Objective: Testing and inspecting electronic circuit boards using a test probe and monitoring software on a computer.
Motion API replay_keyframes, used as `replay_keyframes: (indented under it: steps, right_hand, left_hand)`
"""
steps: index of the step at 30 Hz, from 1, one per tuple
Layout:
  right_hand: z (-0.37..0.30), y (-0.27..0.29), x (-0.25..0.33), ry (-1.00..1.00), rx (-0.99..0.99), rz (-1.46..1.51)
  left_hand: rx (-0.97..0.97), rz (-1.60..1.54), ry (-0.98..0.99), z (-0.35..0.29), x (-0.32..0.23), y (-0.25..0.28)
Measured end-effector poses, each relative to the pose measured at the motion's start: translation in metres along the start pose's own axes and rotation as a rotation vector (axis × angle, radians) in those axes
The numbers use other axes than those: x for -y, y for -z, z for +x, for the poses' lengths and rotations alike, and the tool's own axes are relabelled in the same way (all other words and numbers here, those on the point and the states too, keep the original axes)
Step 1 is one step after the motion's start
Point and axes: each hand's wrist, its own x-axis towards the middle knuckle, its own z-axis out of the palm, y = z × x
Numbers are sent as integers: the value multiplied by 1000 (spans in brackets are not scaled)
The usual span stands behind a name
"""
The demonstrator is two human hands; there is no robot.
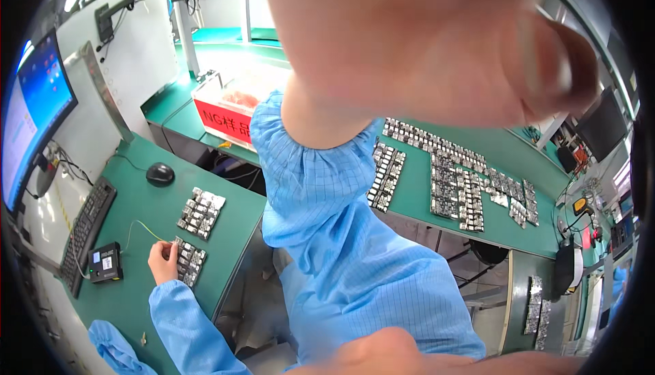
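Observation:
My left hand [162,263] is over the green desk at the left, thumb and fingers pinched at the upper left edge of a block of small circuit boards [189,264]. A thin yellow-green wire [141,223] runs to these fingertips; what they pinch is too small to make out. Just beyond lies a second block of circuit boards [201,212]. Raised close to the camera, my right hand [409,40] is large and blurred. Its thumb shows at the right, but the fingers run out of the picture. Both arms wear blue checked sleeves.
Left of the boards are a small black box [105,263], a keyboard [89,225], a mouse [160,174] and a monitor [41,119]. A white bin [205,92] with a red label stands farther back. Several board rows [456,191] cover the right-hand bench. Blue cloth [117,348] lies at the lower left.

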Motion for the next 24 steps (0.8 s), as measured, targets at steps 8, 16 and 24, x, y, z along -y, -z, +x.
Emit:
replay_keyframes:
  steps: [8,16,24]
  right_hand:
    - [-10,0,-19,-40,-39,48]
    - [-2,2,-84,-154,-16,128]
    - [-98,-100,-23,-911,576,669]
  left_hand:
    - [1,4,21,-6,-13,6]
    - [-8,-8,35,-6,-19,2]
    - [-2,28,39,-10,-24,9]
